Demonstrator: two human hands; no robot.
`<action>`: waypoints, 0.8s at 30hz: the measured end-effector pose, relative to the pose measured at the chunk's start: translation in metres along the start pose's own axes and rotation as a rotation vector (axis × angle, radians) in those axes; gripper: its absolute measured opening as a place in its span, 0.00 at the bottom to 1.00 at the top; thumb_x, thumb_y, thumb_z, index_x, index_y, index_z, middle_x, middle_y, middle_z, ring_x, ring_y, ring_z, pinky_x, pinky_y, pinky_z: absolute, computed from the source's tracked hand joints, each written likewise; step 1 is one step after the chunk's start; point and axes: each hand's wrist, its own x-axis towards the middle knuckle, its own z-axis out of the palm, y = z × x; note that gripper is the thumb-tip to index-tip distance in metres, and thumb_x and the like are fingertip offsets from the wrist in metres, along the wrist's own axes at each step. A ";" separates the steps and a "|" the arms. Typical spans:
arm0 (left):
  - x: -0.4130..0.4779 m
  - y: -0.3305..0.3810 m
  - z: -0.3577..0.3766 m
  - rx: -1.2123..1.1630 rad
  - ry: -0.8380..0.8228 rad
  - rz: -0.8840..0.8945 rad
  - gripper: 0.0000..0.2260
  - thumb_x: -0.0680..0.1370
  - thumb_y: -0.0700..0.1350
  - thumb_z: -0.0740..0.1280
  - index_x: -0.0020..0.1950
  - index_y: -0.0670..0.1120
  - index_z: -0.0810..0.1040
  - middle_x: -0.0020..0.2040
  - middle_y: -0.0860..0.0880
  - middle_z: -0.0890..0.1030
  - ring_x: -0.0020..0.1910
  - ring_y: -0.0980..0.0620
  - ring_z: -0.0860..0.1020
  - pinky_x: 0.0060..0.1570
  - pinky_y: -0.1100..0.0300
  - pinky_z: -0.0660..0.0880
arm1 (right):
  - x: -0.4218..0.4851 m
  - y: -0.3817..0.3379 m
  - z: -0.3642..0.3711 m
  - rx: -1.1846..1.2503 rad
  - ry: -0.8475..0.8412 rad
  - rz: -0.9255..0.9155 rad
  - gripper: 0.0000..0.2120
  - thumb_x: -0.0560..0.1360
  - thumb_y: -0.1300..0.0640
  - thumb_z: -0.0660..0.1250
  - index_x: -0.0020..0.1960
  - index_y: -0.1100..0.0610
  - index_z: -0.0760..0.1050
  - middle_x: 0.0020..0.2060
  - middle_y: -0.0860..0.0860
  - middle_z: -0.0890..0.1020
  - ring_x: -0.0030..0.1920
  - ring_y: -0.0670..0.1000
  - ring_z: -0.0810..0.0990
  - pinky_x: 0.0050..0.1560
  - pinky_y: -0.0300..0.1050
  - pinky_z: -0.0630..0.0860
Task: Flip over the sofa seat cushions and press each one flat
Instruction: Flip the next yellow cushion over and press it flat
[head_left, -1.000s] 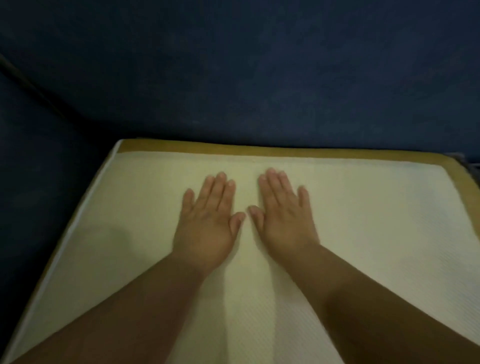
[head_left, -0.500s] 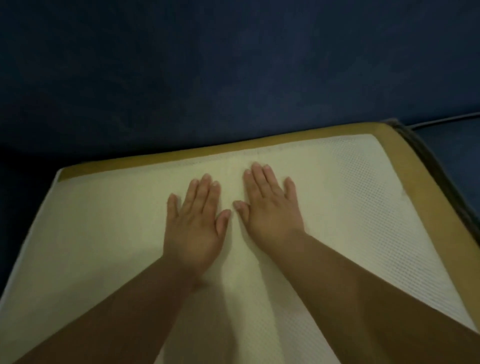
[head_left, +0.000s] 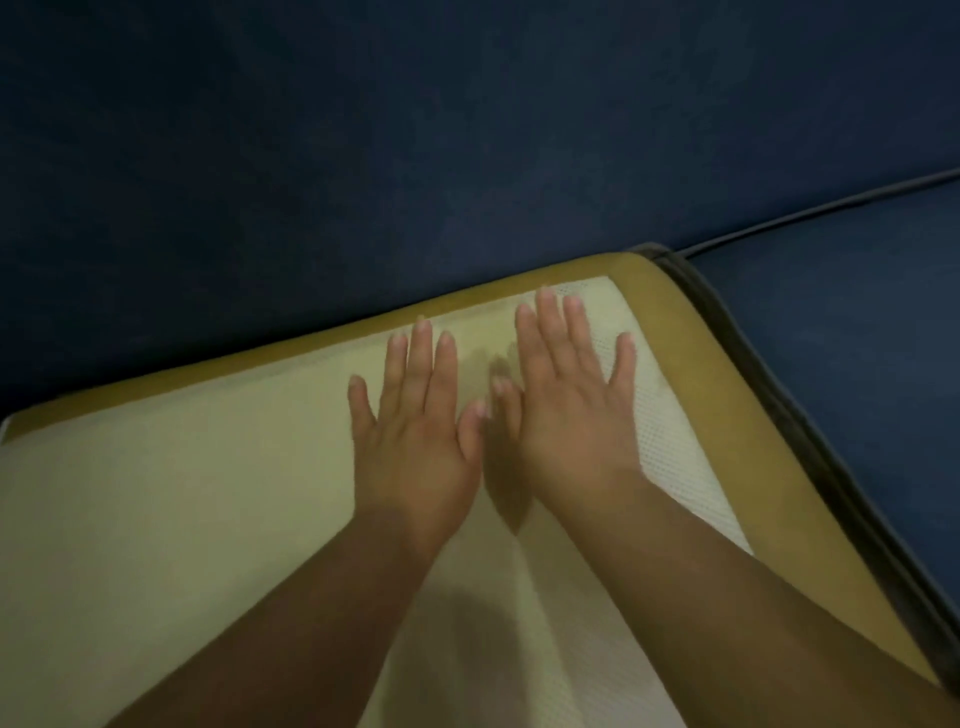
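Your left hand (head_left: 415, 447) and right hand (head_left: 569, 415) are spread side by side over the far right part of the seat cushion (head_left: 156, 519). Their backs are up and the fingers are straight and apart, holding nothing. The thumbs are just beside each other. A shadow falls on the cushion between and under the hands, and the picture is slightly blurred, so you cannot tell whether the palms press on the fabric or sit just above it.

The cushion lies on the sofa with its pale cream mesh side up, framed by a mustard border (head_left: 691, 364) along its far and right edges. Behind the cushion rises the dark blue backrest (head_left: 415, 156), touching its far edge. Along the cushion's right edge runs a dark band (head_left: 769, 395), and beyond that is a blue neighbouring cushion (head_left: 857, 338). Your left forearm (head_left: 291, 623) and right forearm (head_left: 727, 613) cross the cushion's near half and hide part of the mesh.

Count: two hands, two forearms, one cushion with its mesh side up, one neighbouring cushion seen in part, and one backrest.
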 end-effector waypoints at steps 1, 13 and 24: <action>-0.005 0.016 0.011 -0.029 0.005 0.027 0.28 0.78 0.59 0.32 0.77 0.53 0.35 0.76 0.54 0.32 0.75 0.55 0.32 0.74 0.45 0.37 | -0.009 0.016 0.002 -0.015 0.036 0.024 0.27 0.81 0.44 0.34 0.77 0.50 0.31 0.74 0.46 0.29 0.74 0.48 0.27 0.71 0.57 0.26; -0.020 0.038 0.081 0.115 -0.049 0.112 0.27 0.82 0.55 0.39 0.79 0.46 0.52 0.79 0.47 0.52 0.78 0.49 0.49 0.72 0.42 0.50 | -0.028 0.064 0.050 -0.030 -0.039 0.028 0.29 0.81 0.42 0.38 0.78 0.52 0.34 0.77 0.49 0.34 0.75 0.49 0.29 0.73 0.60 0.32; -0.022 0.036 0.036 0.015 -0.098 0.152 0.29 0.77 0.59 0.33 0.77 0.52 0.37 0.78 0.53 0.37 0.75 0.56 0.33 0.75 0.47 0.38 | -0.037 0.051 0.005 0.004 -0.046 0.125 0.29 0.82 0.42 0.39 0.78 0.51 0.33 0.76 0.48 0.31 0.75 0.49 0.28 0.72 0.59 0.28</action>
